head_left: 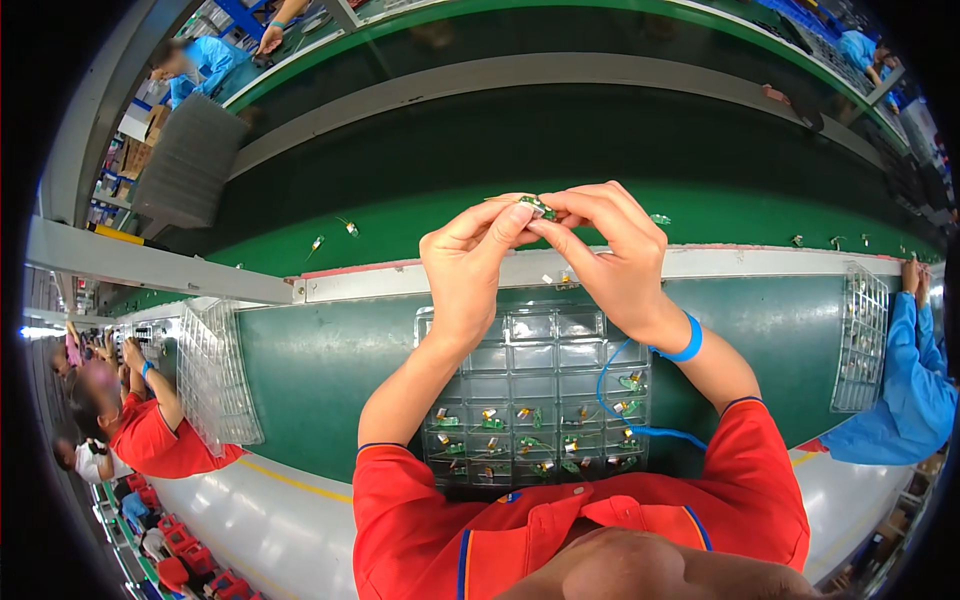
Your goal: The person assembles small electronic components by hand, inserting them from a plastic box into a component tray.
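Note:
Up above the far rim of the clear tray, my left hand (470,255) pinches a small green circuit board (541,209) between thumb and fingers. My right hand (615,245) closes its thumb and fingertips on the board's other end. A thin wire (500,197) sticks out to the left. Below my hands, the clear plastic compartment tray (507,355) lies on the green bench (330,370). Its nearer compartments hold several similar boards with wires. Another small board with a white part (565,277) rests by the ledge behind the tray. A blue wrist strap (685,340) circles my right wrist.
A dark green conveyor belt (400,150) runs beyond the pale ledge (740,261), with loose boards (350,228) on it. Clear trays (222,370) stand at left and at right (862,340). Co-workers sit on both sides and across. A grey metal beam (160,263) crosses at left.

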Demonstrator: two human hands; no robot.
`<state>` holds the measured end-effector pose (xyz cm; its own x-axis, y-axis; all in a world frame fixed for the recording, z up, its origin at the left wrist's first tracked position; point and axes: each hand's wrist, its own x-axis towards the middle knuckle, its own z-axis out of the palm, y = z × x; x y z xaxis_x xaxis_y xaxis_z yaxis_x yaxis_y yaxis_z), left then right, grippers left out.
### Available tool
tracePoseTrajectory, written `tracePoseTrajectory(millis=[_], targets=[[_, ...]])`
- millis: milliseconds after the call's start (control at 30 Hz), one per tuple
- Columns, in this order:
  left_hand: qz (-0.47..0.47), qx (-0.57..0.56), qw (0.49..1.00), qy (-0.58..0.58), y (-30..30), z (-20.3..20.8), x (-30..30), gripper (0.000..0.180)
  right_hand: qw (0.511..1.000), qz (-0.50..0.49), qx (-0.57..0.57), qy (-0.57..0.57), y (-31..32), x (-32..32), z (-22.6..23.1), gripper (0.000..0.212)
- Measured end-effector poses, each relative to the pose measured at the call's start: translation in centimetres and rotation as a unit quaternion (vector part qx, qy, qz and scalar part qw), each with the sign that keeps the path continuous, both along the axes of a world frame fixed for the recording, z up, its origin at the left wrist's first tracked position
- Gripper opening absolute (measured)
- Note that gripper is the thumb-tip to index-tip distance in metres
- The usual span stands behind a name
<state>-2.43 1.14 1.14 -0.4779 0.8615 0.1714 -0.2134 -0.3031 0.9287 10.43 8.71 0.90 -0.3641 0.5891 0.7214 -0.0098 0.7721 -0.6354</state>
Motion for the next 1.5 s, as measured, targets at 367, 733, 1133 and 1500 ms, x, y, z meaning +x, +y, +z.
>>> tracePoseTrajectory(millis=[367,733,1133,1500], targets=[[0.032,0.002,0.999,0.014,-0.1,-0.1,0.8,0.016,0.999,-0.017,0.026,-0.019,-0.4,0.1,0.0,0.023],[-0.077,0.024,0.997,0.011,0.2,-0.1,-0.9,0.014,1.0,0.006,0.004,0.012,0.0,0.4,0.4,0.022],[-0.119,-0.043,0.992,-0.028,0.3,0.3,-2.0,0.019,0.994,0.024,0.103,-0.017,1.0,0.6,0.9,0.027],[-0.062,-0.023,0.998,0.004,-0.1,0.7,-0.9,0.019,0.992,0.029,0.125,-0.006,1.1,0.4,0.7,0.026]])
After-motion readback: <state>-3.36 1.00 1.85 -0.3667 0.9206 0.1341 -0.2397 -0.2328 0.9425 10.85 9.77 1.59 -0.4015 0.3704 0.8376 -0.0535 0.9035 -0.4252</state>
